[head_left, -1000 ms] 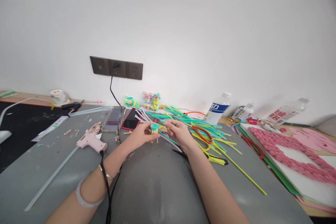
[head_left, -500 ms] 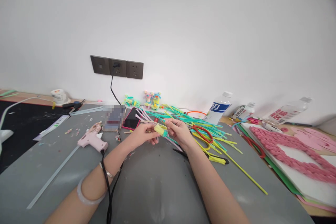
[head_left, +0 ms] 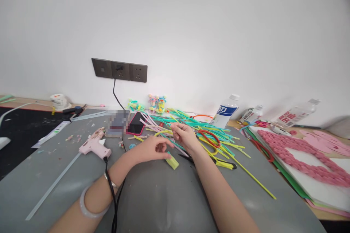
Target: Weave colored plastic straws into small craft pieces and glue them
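A small yellow pipe-cleaner bundle [head_left: 172,161], teal at its upper end, lies tilted on the grey mat [head_left: 153,196]. My left hand [head_left: 150,149] is just above and left of it, thumb and forefinger apart, the thumb at the teal end. My right hand [head_left: 184,136] is closed in a pinch at the near edge of the loose pipe cleaners [head_left: 197,120]. Whatever sits between its fingertips is too small to make out. Black-handled scissors [head_left: 218,163] lie partly hidden behind my right forearm.
A pink glue gun [head_left: 95,147] with a black cable rests at left. Behind are a phone [head_left: 136,123] and small pipe-cleaner figures [head_left: 157,104]. A white-capped bottle [head_left: 225,111] stands at the back right. A pink braided piece [head_left: 295,156] lies on papers at right.
My left hand has brought the yellow and teal bundle down toward me, from beside my right hand to the mat, and its fingers have loosened. My right hand stays nearly in place.
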Motion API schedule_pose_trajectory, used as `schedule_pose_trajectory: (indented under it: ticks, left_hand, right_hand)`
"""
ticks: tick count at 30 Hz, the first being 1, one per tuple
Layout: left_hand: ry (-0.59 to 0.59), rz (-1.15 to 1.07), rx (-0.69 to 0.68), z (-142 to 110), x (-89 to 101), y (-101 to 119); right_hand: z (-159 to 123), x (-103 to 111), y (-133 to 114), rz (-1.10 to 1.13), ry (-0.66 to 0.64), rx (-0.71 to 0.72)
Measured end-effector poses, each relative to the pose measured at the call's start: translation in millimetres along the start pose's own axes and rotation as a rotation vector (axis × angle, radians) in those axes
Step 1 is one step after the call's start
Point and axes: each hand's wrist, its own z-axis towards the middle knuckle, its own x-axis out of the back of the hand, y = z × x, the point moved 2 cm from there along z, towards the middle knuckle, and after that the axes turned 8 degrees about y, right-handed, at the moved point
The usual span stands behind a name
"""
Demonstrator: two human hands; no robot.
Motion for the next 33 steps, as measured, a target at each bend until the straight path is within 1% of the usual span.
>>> schedule_pose_trajectory:
  ticks: [2,3,6,9,13,16,20,23,25,28,33]
  left_hand:
    - [-0.047,0.158,-0.106,-2,-1.9,4]
    - [-0.055,0.212,-0.129,-3,-2.8,5]
    - [-0.056,0.280,-0.123,-3,-4.9,4]
    - [-0.057,0.258,-0.115,-3,-5.7,5]
    - [-0.052,0.168,-0.065,-2,-3.4,5]
    - [0.020,0.068,0.001,0,0.1,2]
    - [0.140,-0.231,0.101,3,3.8,-6]
    - [0.198,-0.485,0.154,5,5.2,-10]
    - [0.224,-0.603,0.198,5,6.0,-9]
    - [0.264,-0.684,0.247,5,7.4,-5]
    - [0.334,-0.710,0.295,6,8.4,-3]
  right_hand:
    - [1,0,0,0.018,-0.003,0.009]
    - [1,1,0,0.021,0.001,0.012]
    - [2,0,0,0.014,0.017,0.020]
    - [2,-1,0,0.019,0.022,0.018]
    - [1,-1,-1,0.014,0.007,0.017]
    - [1,0,-1,0.020,-0.012,0.029]
    - [0,0,-3,0.018,-0.014,0.040]
    - [-3,-3,-7,0.020,-0.014,0.052]
    - [-5,-5,-9,0.028,-0.027,0.052]
    - [-7,-7,-9,0.005,-0.070,0.023]
    - [-10,-9,-7,-0.045,-0.134,0.005]
